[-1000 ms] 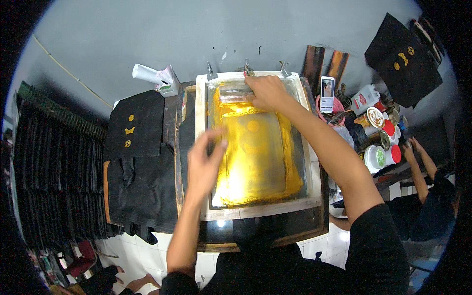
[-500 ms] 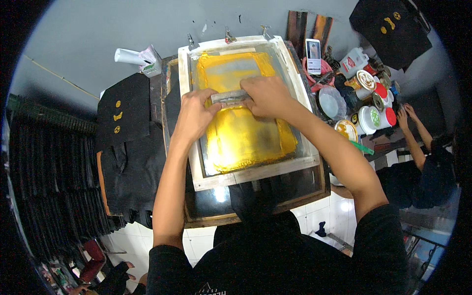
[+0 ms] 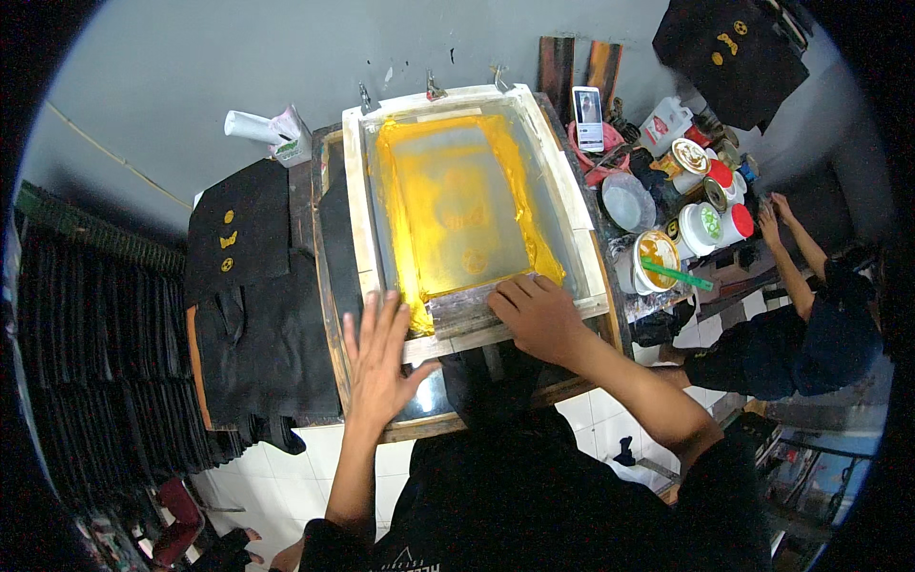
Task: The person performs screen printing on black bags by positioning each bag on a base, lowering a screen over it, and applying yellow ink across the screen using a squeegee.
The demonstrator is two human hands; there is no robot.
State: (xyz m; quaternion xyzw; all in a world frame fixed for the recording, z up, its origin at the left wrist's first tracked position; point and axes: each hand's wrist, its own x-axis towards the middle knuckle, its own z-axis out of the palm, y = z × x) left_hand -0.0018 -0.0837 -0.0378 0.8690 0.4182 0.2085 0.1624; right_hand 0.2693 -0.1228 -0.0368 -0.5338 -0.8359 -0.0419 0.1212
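Grey wall (image 3: 248,57) beyond, left hand (image 3: 381,367) splayed, right hand (image 3: 544,318) around a squeegee (image 3: 465,312).

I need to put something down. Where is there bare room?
A small patch of glossy dark board looks bare between the left hand, white frame and black cloth. Right of the frame, tubs crowd together.

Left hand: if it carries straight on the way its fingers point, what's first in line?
Probably the left rail of the white frame, just ahead of the left hand; contact or passing over is unclear, as height is hard to judge.
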